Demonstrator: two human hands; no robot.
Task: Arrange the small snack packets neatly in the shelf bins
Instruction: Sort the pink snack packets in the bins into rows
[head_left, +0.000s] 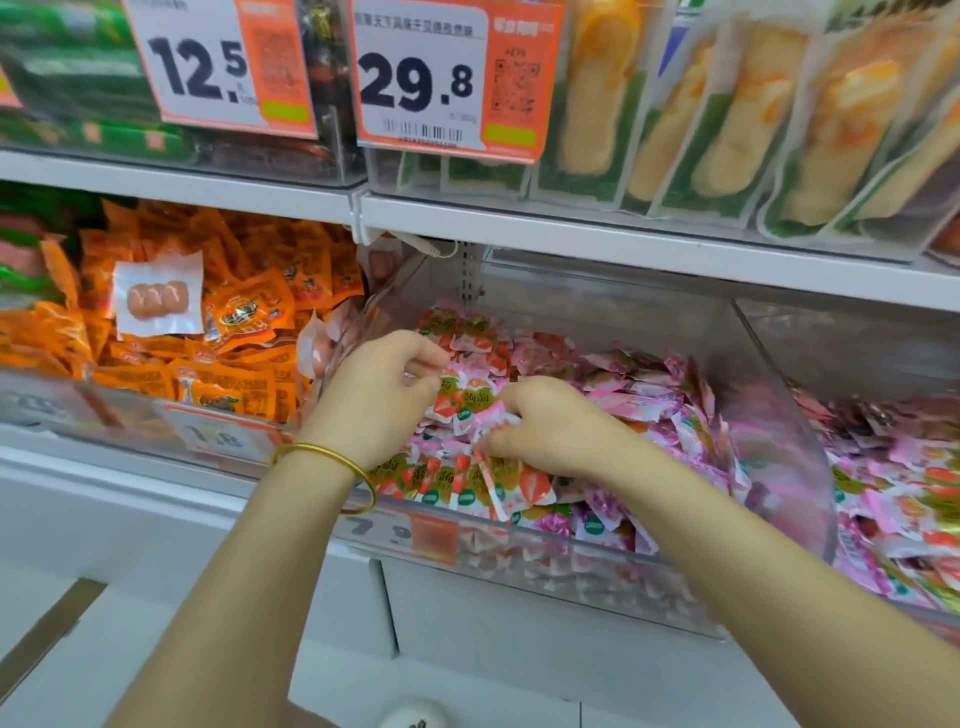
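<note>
Both forearms come up from the bottom edge and meet inside the middle bin (571, 564), a clear tub on the lower shelf. The left hand (382, 397), with a gold bangle (332, 465) at its wrist, has its fingers curled and pinches a strawberry packet (454, 397) between thumb and fingertips, holding it upright. Just beside it, the right hand (543, 428) is curled too, its fingertips nipping the crinkled edge of a pink packet (491, 420). The two hands nearly touch over the left part of the bin.

Below the hands, a short row of packets (452, 480) stands on edge against the bin's front wall, strawberry prints facing forward. To the right, the rest of the pile (654, 402) lies loose and jumbled, pink and white. A blurred price tag (415, 535) sits on the front wall.

The bin to the left holds orange packets (244, 312) in a heap, with one clear sausage pack (158, 300) lying on top. The bin to the right (898, 499) holds more pink and white packets.

On the shelf above, two orange-edged tags read 12.5 (205, 67) and 29.8 (415, 80), and beside them yellow snacks in green-backed pouches (727, 124) stand upright in a row.
</note>
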